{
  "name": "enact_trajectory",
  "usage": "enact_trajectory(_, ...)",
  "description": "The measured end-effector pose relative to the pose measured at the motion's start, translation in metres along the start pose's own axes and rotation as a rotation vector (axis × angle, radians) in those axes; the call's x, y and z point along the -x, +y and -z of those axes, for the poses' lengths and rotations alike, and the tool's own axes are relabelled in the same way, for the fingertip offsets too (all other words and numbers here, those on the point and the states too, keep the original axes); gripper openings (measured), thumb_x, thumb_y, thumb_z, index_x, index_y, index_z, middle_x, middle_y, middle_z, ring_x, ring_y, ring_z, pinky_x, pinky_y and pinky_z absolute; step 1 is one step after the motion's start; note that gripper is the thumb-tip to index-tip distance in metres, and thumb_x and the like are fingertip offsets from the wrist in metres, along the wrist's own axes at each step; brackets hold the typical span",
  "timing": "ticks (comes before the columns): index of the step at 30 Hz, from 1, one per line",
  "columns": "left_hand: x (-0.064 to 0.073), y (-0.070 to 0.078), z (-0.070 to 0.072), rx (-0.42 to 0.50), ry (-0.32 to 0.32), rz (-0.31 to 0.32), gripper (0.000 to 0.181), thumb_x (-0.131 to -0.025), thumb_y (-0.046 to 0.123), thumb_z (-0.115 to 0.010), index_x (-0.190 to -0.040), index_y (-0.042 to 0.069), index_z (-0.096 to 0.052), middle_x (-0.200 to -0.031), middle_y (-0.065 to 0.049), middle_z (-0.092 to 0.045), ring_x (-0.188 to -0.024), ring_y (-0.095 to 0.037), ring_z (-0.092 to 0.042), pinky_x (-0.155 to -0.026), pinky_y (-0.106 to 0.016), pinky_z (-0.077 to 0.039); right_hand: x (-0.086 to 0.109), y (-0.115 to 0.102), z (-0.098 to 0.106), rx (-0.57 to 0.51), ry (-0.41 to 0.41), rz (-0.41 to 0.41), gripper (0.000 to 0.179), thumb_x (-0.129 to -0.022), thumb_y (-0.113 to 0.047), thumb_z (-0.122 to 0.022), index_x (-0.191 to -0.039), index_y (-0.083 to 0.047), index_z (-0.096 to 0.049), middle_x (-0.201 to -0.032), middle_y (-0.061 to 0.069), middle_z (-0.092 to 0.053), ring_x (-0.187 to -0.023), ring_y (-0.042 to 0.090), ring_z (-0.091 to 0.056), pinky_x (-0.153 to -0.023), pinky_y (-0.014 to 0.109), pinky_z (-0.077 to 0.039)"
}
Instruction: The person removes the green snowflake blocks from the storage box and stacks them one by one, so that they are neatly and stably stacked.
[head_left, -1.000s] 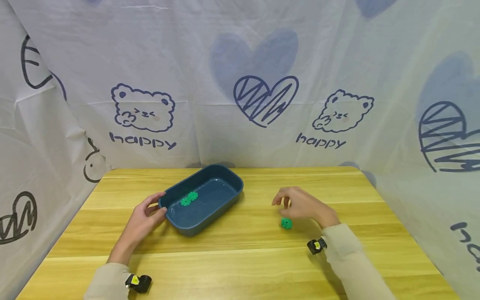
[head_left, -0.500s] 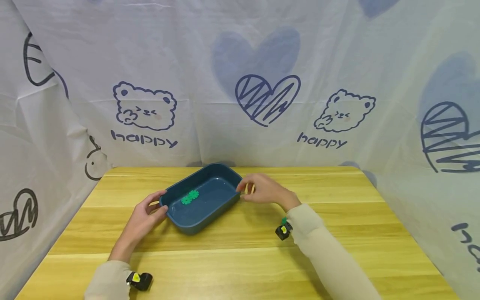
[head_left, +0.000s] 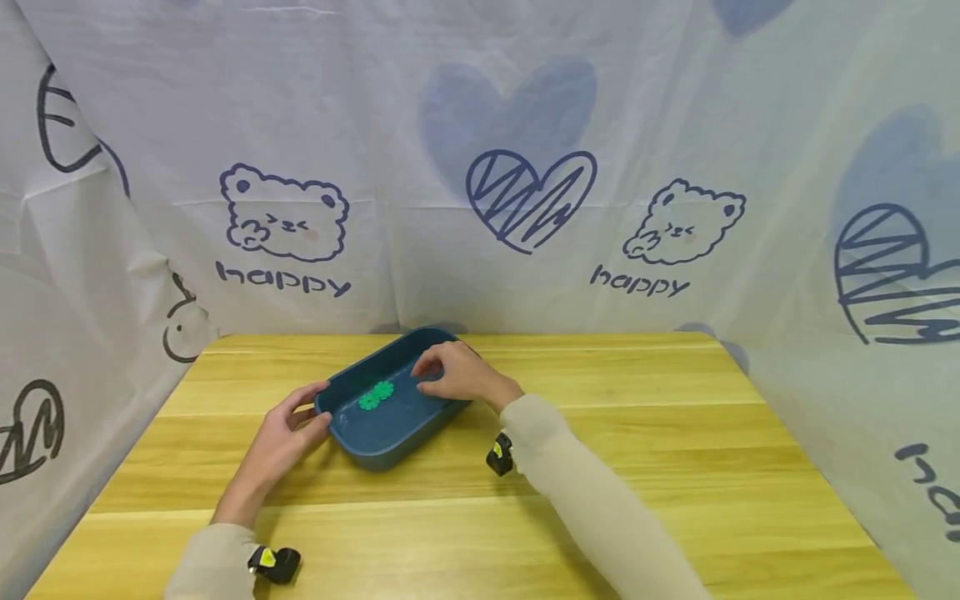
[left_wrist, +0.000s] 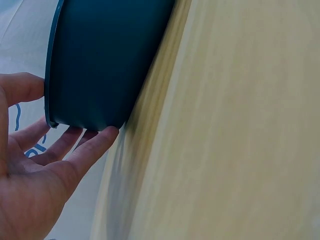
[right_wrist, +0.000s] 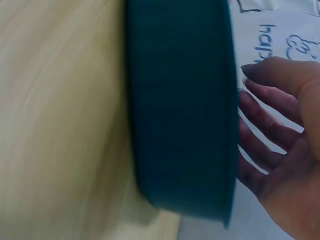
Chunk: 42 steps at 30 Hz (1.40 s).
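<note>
A dark blue rectangular bin [head_left: 375, 460] stands at a slant on the wooden table. Two green, notched snowflake discs [head_left: 377, 395] lie against each other on its floor, towards the left end. At that end my left hand [head_left: 288, 429] holds the bin. In the left wrist view its thumb meets the rim and the other fingers touch the end wall [left_wrist: 100, 100]. My right hand [head_left: 461, 372] hovers over the bin's right part, fingers loosely bent, with nothing visible between them. In the right wrist view its fingers [right_wrist: 267, 120] show beyond the rim, above the bin.
The wooden table [head_left: 675, 467] reaches back to a white cloth [head_left: 435, 267] printed with hearts, bears and "happy". Both sleeves carry a small black wrist camera [head_left: 500, 455]. The right sleeve [head_left: 592, 492] covers part of the table.
My right hand has moved left from the table, past the bin's right rim, to above its inside. A third green disc on the table is now out of sight. My left hand stays put.
</note>
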<state>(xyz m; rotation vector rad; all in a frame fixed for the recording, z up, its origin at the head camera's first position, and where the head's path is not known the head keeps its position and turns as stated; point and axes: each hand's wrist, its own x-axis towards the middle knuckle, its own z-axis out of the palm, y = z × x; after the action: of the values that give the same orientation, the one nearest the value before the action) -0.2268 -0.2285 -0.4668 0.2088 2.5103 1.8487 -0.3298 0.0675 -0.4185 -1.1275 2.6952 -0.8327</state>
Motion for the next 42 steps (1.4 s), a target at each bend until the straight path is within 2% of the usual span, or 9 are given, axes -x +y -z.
enact_trajectory(9,0.001,0.001,0.000,-0.002,0.003,0.005,0.058,-0.105,0.011,-0.058,-0.157,0.002,-0.036,-0.155,-0.027,-0.040,-0.139,-0.047,-0.048,-0.085,-0.014,-0.056,-0.025,-0.012,-0.026,0.023,-0.036,-0.072,0.022,-0.095,-0.015,-0.075,-0.116,-0.007,-0.077,-0.117,0.006,-0.076,-0.107,0.023,-0.068,-0.094,0.029,-0.056)
enact_trajectory(21,0.002,0.001,0.000,-0.004,0.003,0.003,0.058,-0.105,0.013,-0.059,-0.157,0.003,-0.037,-0.157,-0.026,-0.039,-0.140,-0.045,-0.047,-0.086,-0.014,-0.056,-0.046,-0.012,-0.045,0.052,-0.078,-0.130,0.025,-0.094,-0.018,-0.077,-0.118,-0.012,-0.077,-0.121,0.003,-0.074,-0.106,0.017,-0.067,-0.093,0.024,-0.056)
enact_trajectory(24,0.002,0.001,-0.001,0.001,-0.002,-0.002,0.058,-0.105,0.013,-0.059,-0.157,0.002,-0.036,-0.156,-0.026,-0.039,-0.140,-0.047,-0.047,-0.086,-0.014,-0.056,-0.050,-0.012,-0.048,0.073,-0.084,-0.148,0.026,-0.094,-0.018,-0.077,-0.120,-0.013,-0.077,-0.124,0.002,-0.074,-0.113,0.017,-0.068,-0.097,0.025,-0.056)
enact_trajectory(28,0.002,0.001,-0.001,0.008,-0.006,0.001,0.058,-0.105,0.011,-0.058,-0.157,0.002,-0.036,-0.156,-0.027,-0.039,-0.140,-0.048,-0.047,-0.086,-0.013,-0.056,-0.054,-0.015,-0.051,0.116,-0.084,-0.185,0.027,-0.094,-0.018,-0.077,-0.121,-0.015,-0.077,-0.130,0.002,-0.072,-0.127,0.021,-0.061,-0.108,0.033,-0.052)
enact_trajectory(30,0.002,0.001,-0.001,0.006,-0.002,0.004,0.058,-0.105,0.011,-0.058,-0.157,0.002,-0.036,-0.157,-0.027,-0.039,-0.140,-0.047,-0.047,-0.085,-0.013,-0.056,-0.056,-0.017,-0.052,0.124,-0.083,-0.195,0.027,-0.094,-0.018,-0.077,-0.121,-0.015,-0.077,-0.131,0.003,-0.071,-0.129,0.023,-0.060,-0.110,0.036,-0.051)
enact_trajectory(42,0.000,0.001,0.000,-0.012,0.002,0.017,0.058,-0.105,0.014,-0.059,-0.158,0.003,-0.037,-0.158,-0.025,-0.038,-0.138,-0.040,-0.047,-0.086,-0.014,-0.056,-0.063,-0.022,-0.060,0.177,-0.068,-0.175,0.025,-0.092,-0.013,-0.078,-0.118,-0.012,-0.077,-0.120,0.003,-0.075,-0.110,0.017,-0.068,-0.096,0.032,-0.057)
